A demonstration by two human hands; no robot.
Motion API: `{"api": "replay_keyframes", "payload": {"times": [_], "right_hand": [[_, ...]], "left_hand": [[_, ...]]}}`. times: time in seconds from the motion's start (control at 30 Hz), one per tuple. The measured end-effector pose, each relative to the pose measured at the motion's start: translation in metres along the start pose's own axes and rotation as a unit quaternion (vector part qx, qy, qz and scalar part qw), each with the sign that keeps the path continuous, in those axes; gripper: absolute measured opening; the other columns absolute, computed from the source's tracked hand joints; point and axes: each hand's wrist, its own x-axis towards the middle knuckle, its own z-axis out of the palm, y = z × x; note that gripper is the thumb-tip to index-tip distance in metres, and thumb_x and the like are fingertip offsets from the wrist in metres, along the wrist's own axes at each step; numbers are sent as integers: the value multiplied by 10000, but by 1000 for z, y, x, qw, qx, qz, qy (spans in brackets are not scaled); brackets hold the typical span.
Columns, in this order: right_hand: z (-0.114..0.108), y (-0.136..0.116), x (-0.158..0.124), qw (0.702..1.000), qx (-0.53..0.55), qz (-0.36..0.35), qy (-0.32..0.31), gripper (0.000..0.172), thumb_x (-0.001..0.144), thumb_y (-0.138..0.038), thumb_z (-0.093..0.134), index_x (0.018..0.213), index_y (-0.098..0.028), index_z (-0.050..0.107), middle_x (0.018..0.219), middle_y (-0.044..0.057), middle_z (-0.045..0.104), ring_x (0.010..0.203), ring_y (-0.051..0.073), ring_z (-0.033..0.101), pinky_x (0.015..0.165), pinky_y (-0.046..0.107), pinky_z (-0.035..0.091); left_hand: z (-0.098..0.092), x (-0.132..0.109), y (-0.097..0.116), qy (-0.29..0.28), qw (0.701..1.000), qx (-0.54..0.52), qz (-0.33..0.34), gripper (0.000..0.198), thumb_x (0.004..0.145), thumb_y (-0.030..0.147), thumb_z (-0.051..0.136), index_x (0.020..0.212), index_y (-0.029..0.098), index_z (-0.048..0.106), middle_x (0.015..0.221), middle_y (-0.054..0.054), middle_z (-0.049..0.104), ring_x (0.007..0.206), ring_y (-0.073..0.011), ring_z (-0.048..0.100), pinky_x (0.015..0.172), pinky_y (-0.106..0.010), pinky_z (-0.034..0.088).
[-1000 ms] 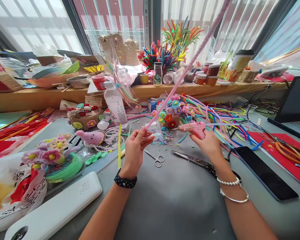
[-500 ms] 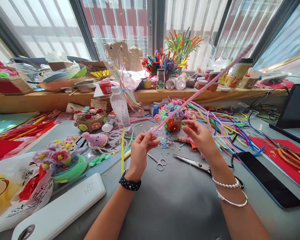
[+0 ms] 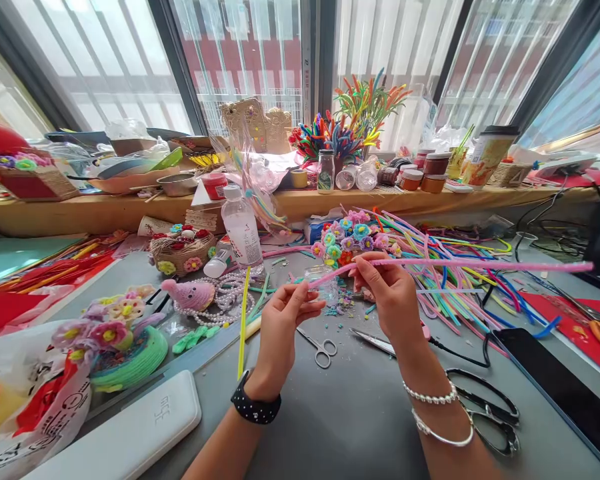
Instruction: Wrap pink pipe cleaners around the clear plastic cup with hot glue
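A long pink pipe cleaner (image 3: 485, 265) runs between my hands and far out to the right. My left hand (image 3: 284, 327) pinches its near end between thumb and fingertips. A short way along, my right hand (image 3: 393, 297) grips it between thumb and index finger. The stretch between the hands bows slightly upward. Below my left hand lie small silver scissors (image 3: 324, 353). Large scissors (image 3: 375, 341) are partly covered by my right wrist, their black handles showing beyond it. Behind the hands stands a basket of fuzzy flowers (image 3: 353, 240).
Loose pipe cleaners (image 3: 445, 247) are heaped at the right, beside a black phone (image 3: 555, 380). A plastic bottle (image 3: 241, 230), a pink knitted cone figure (image 3: 189, 293) and a white power bank (image 3: 145, 417) stand or lie left. Jars line the windowsill (image 3: 280, 200).
My right hand has closed on the pink pipe cleaner, where before it was open beside it. The pipe cleaner has swung down from a steep slant to nearly level.
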Motion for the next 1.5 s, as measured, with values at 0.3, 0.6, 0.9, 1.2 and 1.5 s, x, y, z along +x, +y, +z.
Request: {"api": "replay_keyframes", "payload": {"times": [0.3, 0.6, 0.9, 1.2, 1.5], "right_hand": [[1, 2, -4, 1000, 2, 8, -4, 136, 766, -321, 644, 763, -187, 620, 634, -20, 636, 509, 80, 536, 481, 209, 445], [5, 3, -5, 998, -11, -28, 51, 204, 751, -366, 655, 664, -189, 600, 599, -26, 601, 461, 75, 509, 431, 218, 413], [10, -2, -7, 997, 47, 46, 51, 243, 743, -395, 656, 655, -185, 570, 556, -32, 593, 463, 67, 523, 456, 195, 454], [13, -4, -8, 993, 70, 83, 39, 235, 726, -360, 649, 630, -183, 528, 563, -38, 595, 471, 62, 519, 457, 188, 441], [14, -3, -8, 990, 84, 99, 52, 247, 693, -374, 669, 626, -190, 518, 559, -34, 597, 469, 71, 514, 439, 192, 439]], "left_hand": [[-1, 1, 5, 17, 999, -44, 9, 239, 648, 318, 742, 702, 141, 592, 647, 11, 675, 578, -99, 667, 580, -167, 513], [1, -2, 6, 23, 999, -40, 16, 263, 616, 329, 754, 662, 148, 569, 630, 16, 665, 570, -108, 660, 592, -201, 514], [0, -1, 5, 19, 999, -49, 7, 253, 623, 316, 752, 649, 153, 561, 634, 29, 656, 590, -94, 660, 594, -179, 507], [-1, 0, 7, 21, 997, -72, 5, 249, 618, 301, 761, 661, 152, 566, 645, 32, 649, 600, -87, 657, 593, -172, 507], [0, -1, 8, 31, 997, -73, 10, 267, 591, 316, 772, 663, 161, 567, 642, 35, 651, 615, -102, 663, 625, -200, 513]]}}
